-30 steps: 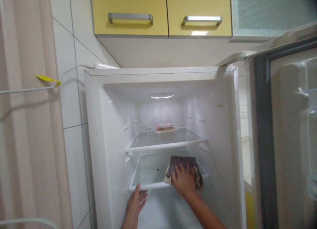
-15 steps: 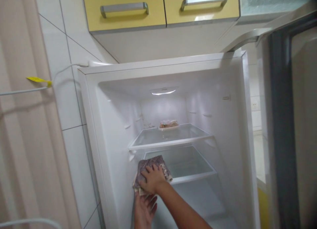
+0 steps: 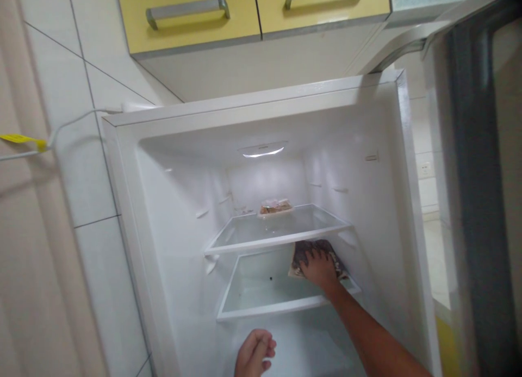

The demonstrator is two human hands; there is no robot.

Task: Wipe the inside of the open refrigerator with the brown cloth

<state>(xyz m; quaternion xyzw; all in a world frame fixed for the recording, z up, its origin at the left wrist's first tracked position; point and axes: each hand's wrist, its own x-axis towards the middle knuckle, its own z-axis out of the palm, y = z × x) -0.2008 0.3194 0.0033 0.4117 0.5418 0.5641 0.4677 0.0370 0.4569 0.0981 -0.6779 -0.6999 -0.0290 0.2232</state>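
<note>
My right hand (image 3: 320, 267) lies over a dark patterned cloth (image 3: 299, 260) on the right part of the lower glass shelf (image 3: 253, 290), its fingers spread and pressing the cloth down. Below that shelf's front edge is my left hand (image 3: 256, 352), with its fingers curled in. Whatever may be inside those fingers is hidden. A small dark speck (image 3: 271, 278) shows on the lower shelf, left of the cloth.
Above is another glass shelf (image 3: 277, 230) bearing a wrapped tray of food (image 3: 275, 207). A lit lamp (image 3: 263, 151) is in the fridge ceiling. The fridge door (image 3: 468, 203) stands ajar on the right. Yellow cupboards (image 3: 191, 31) hang overhead, and a cable with a yellow tag (image 3: 24, 141) runs at left.
My right hand has carried the cloth from the left side to the right along the lower shelf. My left hand has come away from the cloth, lower down, with its fingers curled.
</note>
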